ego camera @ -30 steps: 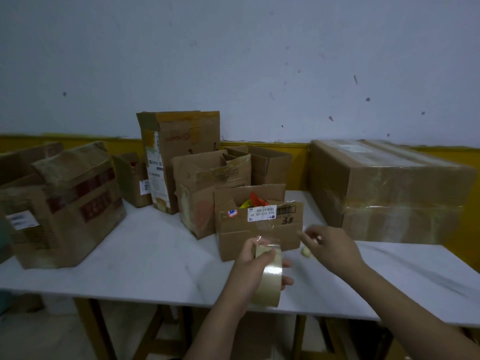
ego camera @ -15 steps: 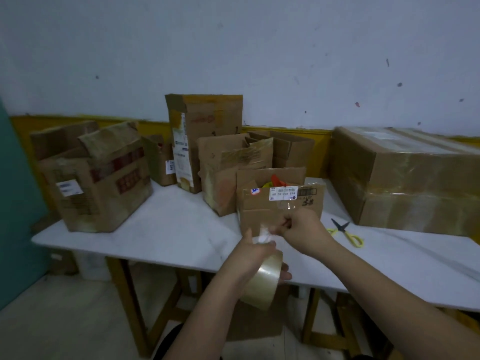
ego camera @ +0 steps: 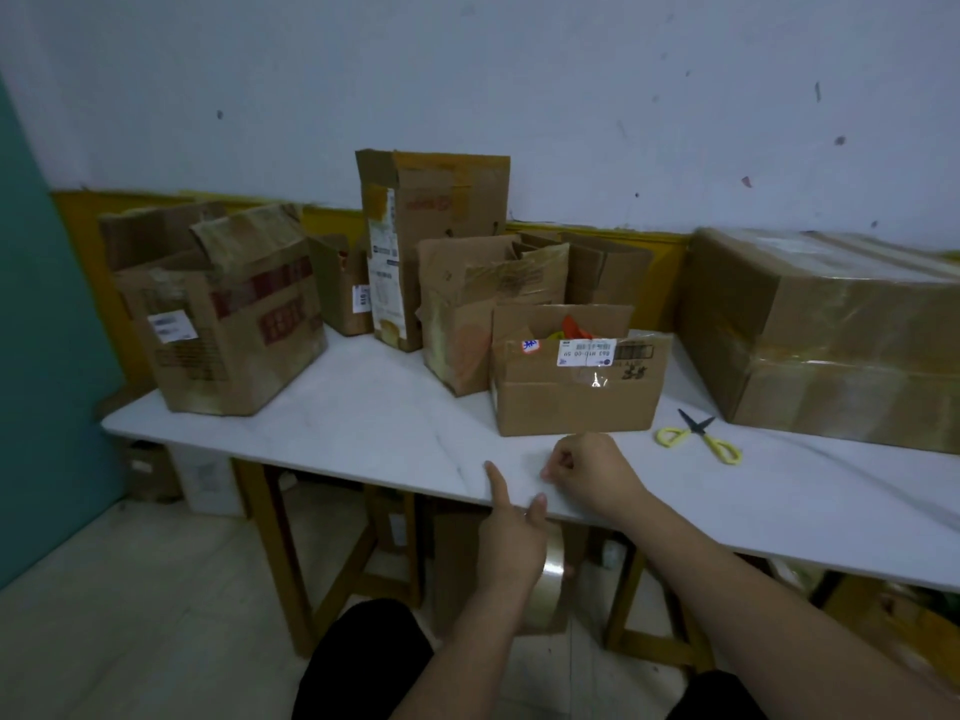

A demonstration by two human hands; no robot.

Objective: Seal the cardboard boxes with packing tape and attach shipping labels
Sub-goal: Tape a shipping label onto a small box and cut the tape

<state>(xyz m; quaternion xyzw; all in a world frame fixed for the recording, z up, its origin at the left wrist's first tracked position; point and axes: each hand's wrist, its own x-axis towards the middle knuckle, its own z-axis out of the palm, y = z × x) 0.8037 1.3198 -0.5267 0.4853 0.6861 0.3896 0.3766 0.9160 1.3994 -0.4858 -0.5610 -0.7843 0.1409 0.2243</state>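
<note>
We hold the clear packing-tape roll in our left hand below the white desk edge, right hand pinching its free end, likely to draw a strip for the small open cardboard box.

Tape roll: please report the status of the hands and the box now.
Left hand grips tape roll. Right hand pinches the tape end. Small box open, unsealed. Scissors lie right of it.

White label on the open box reads upside down (roughly "59 00-01H E98")
</note>
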